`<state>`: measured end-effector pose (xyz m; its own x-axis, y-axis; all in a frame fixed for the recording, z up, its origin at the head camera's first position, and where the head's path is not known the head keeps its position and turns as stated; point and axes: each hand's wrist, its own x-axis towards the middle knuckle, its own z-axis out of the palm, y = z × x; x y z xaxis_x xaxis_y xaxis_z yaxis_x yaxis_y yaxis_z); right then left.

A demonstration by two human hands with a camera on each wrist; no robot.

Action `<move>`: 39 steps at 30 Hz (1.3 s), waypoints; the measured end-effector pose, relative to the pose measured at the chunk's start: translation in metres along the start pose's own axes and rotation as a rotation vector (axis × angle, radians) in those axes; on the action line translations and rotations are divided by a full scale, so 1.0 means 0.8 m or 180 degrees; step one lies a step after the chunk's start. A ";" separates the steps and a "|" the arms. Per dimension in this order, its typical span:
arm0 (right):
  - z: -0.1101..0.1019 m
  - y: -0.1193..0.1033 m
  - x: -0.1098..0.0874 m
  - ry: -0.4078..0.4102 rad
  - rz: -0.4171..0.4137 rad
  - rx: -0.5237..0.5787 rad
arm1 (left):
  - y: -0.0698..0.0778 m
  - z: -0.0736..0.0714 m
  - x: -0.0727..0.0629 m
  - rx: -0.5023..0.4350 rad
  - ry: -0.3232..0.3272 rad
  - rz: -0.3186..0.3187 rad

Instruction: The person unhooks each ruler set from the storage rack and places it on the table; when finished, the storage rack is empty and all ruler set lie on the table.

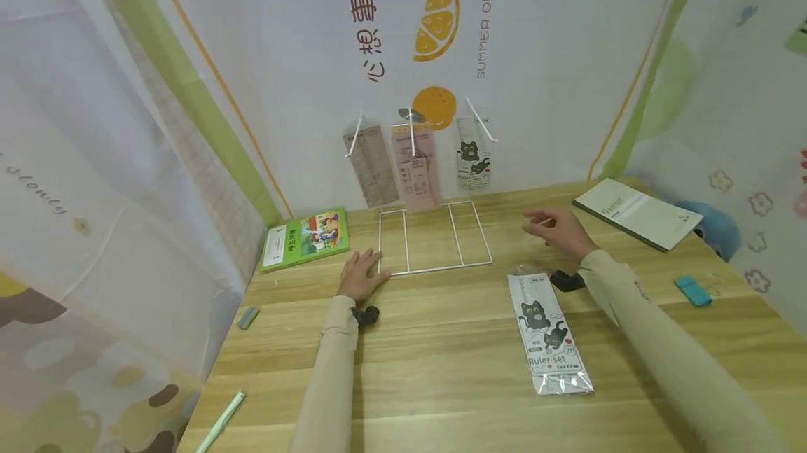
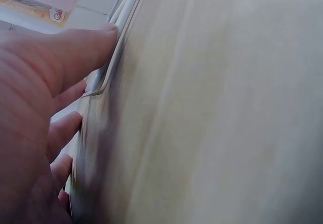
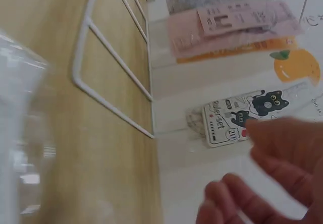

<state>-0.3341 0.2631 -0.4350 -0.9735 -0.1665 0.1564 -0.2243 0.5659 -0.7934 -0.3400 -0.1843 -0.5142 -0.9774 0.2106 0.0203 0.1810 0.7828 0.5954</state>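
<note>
My left hand (image 1: 361,276) rests on the table at the front left corner of a white wire rack (image 1: 441,269), fingers spread. Its thumb (image 2: 96,47) touches the rack's wire in the left wrist view. Three packets hang from the rack's prongs: a grey one (image 1: 373,169), a pink one (image 1: 416,176) and a ruler set with black cats (image 1: 471,152). Right of the rack, my right hand (image 1: 561,231) is raised over the table, its fingers loosely bent and holding nothing. Another ruler set packet (image 1: 551,334) lies flat on the table below it.
A green picture book (image 1: 305,239) lies left of the rack, a pale notebook (image 1: 637,213) at the far right. Nearer are a blue clip (image 1: 693,290), a small grey-blue block (image 1: 249,318) and a pale green pen (image 1: 221,422). A printed curtain (image 1: 548,33) hangs behind.
</note>
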 end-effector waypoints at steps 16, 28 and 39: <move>0.006 -0.089 0.156 0.0281 -0.0132 0.0864 | -0.004 0.008 -0.002 0.0047 0.0051 0.0033; 0.013 -0.100 0.165 0.0666 -0.0335 0.0830 | -0.002 -0.001 0.001 0.0115 0.0034 0.0006; 0.003 -0.090 0.131 0.0651 -0.0501 0.0981 | 0.001 -0.004 0.001 0.0072 0.0037 0.0014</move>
<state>-0.4201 0.2028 -0.3633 -0.9239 -0.0503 0.3794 -0.3781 0.2724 -0.8848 -0.3410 -0.1856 -0.5112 -0.9777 0.2074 0.0324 0.1878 0.7949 0.5769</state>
